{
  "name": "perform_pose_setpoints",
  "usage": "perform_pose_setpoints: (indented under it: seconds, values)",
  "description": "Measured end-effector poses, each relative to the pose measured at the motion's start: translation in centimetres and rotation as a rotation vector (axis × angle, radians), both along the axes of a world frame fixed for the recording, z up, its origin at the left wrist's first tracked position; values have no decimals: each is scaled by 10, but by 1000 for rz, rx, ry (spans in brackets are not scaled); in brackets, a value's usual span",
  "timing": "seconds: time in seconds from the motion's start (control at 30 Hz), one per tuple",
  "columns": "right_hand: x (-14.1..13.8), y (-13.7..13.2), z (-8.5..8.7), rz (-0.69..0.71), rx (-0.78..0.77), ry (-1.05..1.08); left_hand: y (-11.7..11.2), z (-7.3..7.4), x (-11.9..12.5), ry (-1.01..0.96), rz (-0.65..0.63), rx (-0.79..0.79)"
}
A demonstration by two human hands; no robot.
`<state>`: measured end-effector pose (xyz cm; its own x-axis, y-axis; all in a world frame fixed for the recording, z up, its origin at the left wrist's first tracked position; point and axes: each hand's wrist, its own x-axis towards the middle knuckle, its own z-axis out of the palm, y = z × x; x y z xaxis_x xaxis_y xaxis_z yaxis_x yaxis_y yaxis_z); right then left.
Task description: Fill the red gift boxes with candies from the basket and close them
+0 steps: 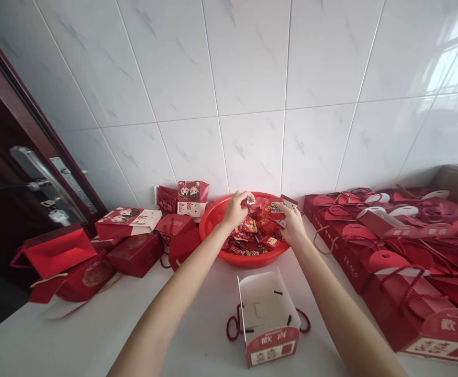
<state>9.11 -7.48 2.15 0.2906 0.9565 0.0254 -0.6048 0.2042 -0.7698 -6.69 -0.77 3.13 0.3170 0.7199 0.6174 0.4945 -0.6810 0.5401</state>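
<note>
A red plastic basket stands against the wall, filled with red-wrapped candies. Over its left side, my left hand is closed on a small wrapped candy. My right hand is at the basket's right side, its fingers closed around several red and white packets; their exact kind is hard to make out. In front of the basket, between my forearms, an open gift box sits with its white inside facing up. Dark red rope handles hang out at its sides.
At right, many red gift boxes with rope handles stand packed together. Several red boxes and bags lie in a loose group at left. A door with a metal handle is at far left; a tiled wall rises behind the table.
</note>
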Motion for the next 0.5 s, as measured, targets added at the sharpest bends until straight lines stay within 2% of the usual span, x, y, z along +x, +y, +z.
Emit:
perform_pose_setpoints:
  seconds: [0.07, 0.2, 0.33, 0.5]
  values:
    - [1, -2, 2, 95, -18, 35, -6, 6, 1, -45, -42, 63]
    - [-1, -10, 13, 215, 43, 19, -27, 16, 0, -195, -144, 151]
    - [-1, -26, 32, 282, 119, -77, -59, 22, -8, -340, -182, 20]
    - [0, -56, 58, 336, 131, -230, -106, 23, -19, -504, -236, -126]
